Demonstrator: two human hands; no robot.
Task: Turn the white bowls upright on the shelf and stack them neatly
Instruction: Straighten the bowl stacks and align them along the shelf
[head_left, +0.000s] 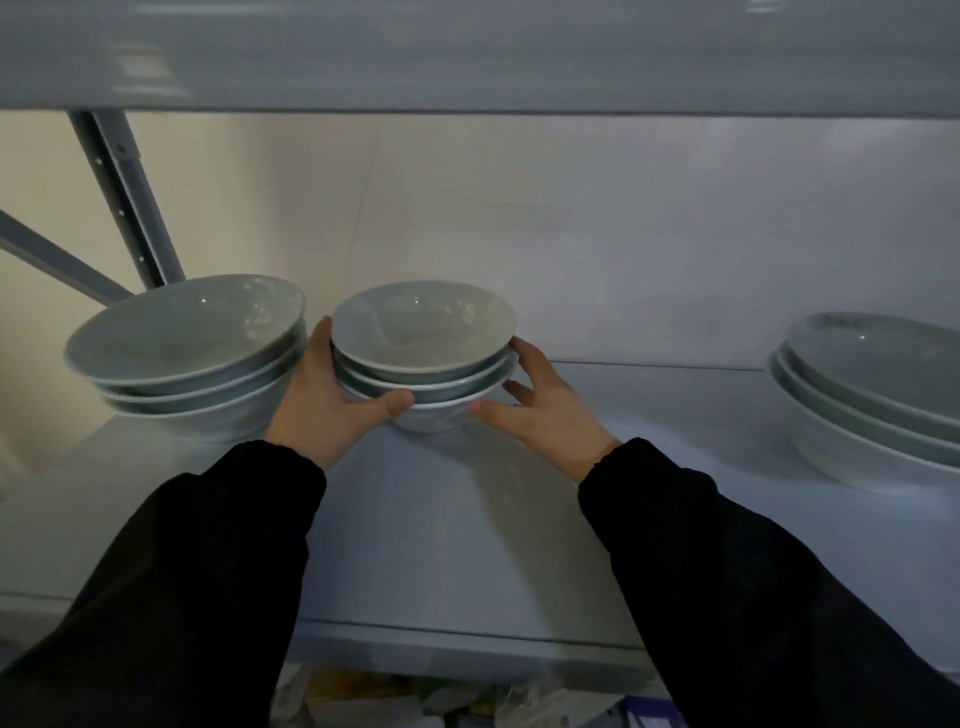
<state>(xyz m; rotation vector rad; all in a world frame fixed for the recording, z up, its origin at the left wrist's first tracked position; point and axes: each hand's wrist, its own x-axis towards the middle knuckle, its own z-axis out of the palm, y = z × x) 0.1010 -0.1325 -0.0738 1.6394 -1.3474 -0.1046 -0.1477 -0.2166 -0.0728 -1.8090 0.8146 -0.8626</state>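
Observation:
A stack of three small white bowls stands upright in the middle of the grey shelf. My left hand cups its left side, thumb on the bottom bowl. On the stack's right side is my right hand, fingers spread, fingertips at the rims and thumb near the base. A stack of three larger bowls sits upright at the left, close to my left hand. Another upright stack of wide bowls stands at the far right.
The shelf above hangs low over the bowls. A slanted metal upright and brace stand behind the left stack. The wall closes the back. Below the shelf's front edge, cluttered packages show.

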